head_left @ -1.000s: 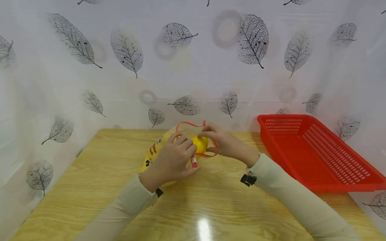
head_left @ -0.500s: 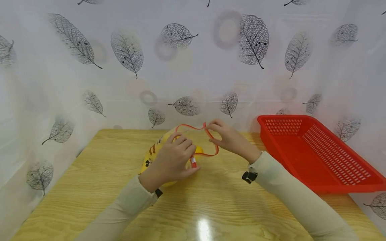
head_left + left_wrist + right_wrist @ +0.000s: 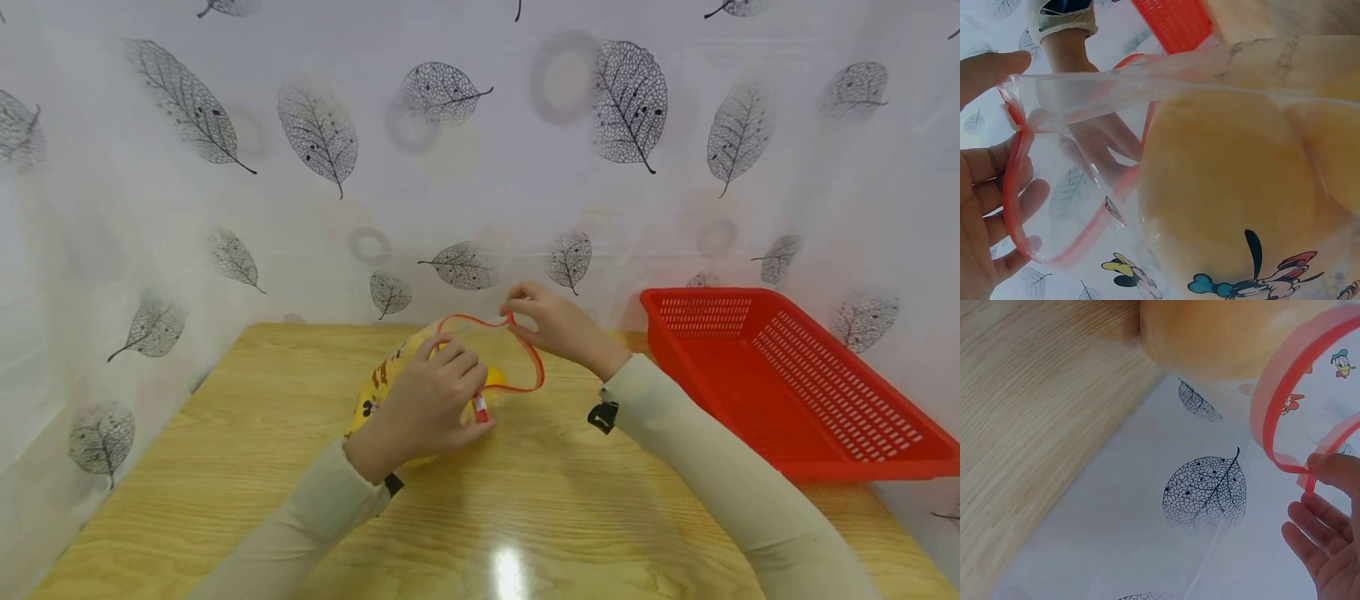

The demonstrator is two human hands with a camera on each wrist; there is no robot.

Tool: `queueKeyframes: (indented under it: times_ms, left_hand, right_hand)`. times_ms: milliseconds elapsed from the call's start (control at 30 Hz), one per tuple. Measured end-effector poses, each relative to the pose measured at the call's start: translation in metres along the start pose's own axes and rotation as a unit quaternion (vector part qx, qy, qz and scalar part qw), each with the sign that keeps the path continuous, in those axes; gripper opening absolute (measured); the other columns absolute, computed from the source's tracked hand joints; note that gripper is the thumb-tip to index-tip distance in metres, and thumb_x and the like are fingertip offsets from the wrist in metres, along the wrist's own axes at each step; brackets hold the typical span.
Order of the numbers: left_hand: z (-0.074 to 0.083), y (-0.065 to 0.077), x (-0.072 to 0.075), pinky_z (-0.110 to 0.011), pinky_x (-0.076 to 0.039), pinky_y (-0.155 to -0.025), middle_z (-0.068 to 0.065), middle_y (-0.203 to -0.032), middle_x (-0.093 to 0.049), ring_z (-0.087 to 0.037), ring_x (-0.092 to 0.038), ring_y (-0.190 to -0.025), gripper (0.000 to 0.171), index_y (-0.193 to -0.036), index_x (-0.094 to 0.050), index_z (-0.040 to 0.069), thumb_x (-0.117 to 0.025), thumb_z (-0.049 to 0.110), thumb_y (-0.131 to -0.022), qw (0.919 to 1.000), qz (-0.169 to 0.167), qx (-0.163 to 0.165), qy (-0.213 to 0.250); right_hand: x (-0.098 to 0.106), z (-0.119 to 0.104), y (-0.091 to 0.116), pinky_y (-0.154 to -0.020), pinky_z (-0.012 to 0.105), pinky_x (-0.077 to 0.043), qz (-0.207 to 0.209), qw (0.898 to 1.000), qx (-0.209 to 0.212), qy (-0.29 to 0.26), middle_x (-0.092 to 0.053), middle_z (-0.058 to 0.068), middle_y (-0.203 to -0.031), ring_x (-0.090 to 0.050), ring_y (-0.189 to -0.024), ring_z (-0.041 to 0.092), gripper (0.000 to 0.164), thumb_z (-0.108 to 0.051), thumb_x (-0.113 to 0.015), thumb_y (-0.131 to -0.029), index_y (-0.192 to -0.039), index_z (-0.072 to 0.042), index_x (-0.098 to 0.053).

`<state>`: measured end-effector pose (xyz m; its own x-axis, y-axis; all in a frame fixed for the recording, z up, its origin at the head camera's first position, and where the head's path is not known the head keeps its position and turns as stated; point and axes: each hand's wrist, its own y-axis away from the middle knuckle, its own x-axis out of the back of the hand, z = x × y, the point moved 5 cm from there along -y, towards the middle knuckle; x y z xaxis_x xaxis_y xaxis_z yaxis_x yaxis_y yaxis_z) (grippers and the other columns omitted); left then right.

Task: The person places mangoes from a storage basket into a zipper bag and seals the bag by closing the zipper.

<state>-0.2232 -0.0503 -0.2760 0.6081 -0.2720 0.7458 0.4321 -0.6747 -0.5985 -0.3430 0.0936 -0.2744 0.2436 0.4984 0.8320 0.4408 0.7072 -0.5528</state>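
A clear zip bag [image 3: 375,385] with cartoon figures and a red zip strip [image 3: 537,367] stands mid-table, its mouth held wide in a loop. My left hand [image 3: 431,396] grips the near end of the mouth, thumb and fingers around the strip. At the far end, my right hand [image 3: 558,325] pinches the strip's corner between thumb and forefinger; the right wrist view shows its other fingers [image 3: 1313,550] loosely bent. Large smooth yellow round things [image 3: 1229,181] fill the bag; one yellow round thing [image 3: 495,378] shows just inside the mouth, partly hidden by my left hand.
A red plastic basket [image 3: 780,400] with slotted walls stands at the table's right side. The wooden table [image 3: 262,500] meets a white leaf-print curtain [image 3: 480,192] at the back and sides.
My right hand has let go of the yellow round thing at the mouth and moved up to pinch the strip's far corner. That yellow thing sits deeper in the bag. My left hand stays put.
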Motion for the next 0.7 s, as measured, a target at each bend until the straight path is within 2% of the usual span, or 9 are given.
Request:
queueKeyframes:
  times_ms: [100,200,467,700]
  left_hand:
    - [0.0,0.001,0.001,-0.042,-0.041,-0.097,0.003,-0.078,-0.058,-0.018,-0.056,-0.084,0.039,-0.073,-0.053,0.016,-0.073,0.049,-0.068,1.0,-0.002,-0.001,0.009]
    - [-0.001,0.002,0.003,-0.041,-0.04,-0.097,0.003,-0.078,-0.057,-0.018,-0.056,-0.084,0.039,-0.072,-0.051,0.016,-0.072,0.049,-0.07,0.9999,-0.003,-0.002,0.015]
    - [-0.004,0.005,0.011,-0.039,-0.04,-0.094,0.004,-0.073,-0.055,-0.018,-0.053,-0.08,0.034,-0.07,-0.048,0.016,-0.067,0.044,-0.071,0.9998,0.013,-0.004,0.017]
    - [-0.011,0.006,0.02,-0.038,-0.042,-0.091,0.004,-0.07,-0.049,-0.018,-0.051,-0.077,0.031,-0.069,-0.047,0.015,-0.069,0.037,-0.068,0.9996,0.021,0.005,0.018]
  right_hand:
    - [-0.002,0.0,-0.004,-0.071,0.032,-0.051,-0.003,1.0,0.019,0.008,-0.061,0.011,-0.096,-0.059,-0.084,0.022,0.01,-0.005,-0.07,-0.079,-0.089,-0.006,-0.069]
    - [-0.002,0.002,-0.007,-0.072,0.031,-0.051,-0.007,1.0,0.018,0.014,-0.062,0.009,-0.094,-0.06,-0.083,0.021,0.006,-0.005,-0.07,-0.079,-0.085,-0.006,-0.07]
    - [0.002,0.009,-0.011,-0.077,0.032,-0.053,-0.049,0.998,-0.045,0.0,-0.062,0.009,-0.101,-0.061,-0.089,0.021,0.006,-0.007,-0.065,-0.085,-0.089,-0.006,-0.068]
    - [0.016,0.016,-0.015,-0.076,0.035,-0.053,-0.05,0.995,-0.082,0.018,-0.065,0.01,-0.095,-0.063,-0.084,0.022,0.007,-0.009,-0.065,-0.085,-0.089,-0.005,-0.068]
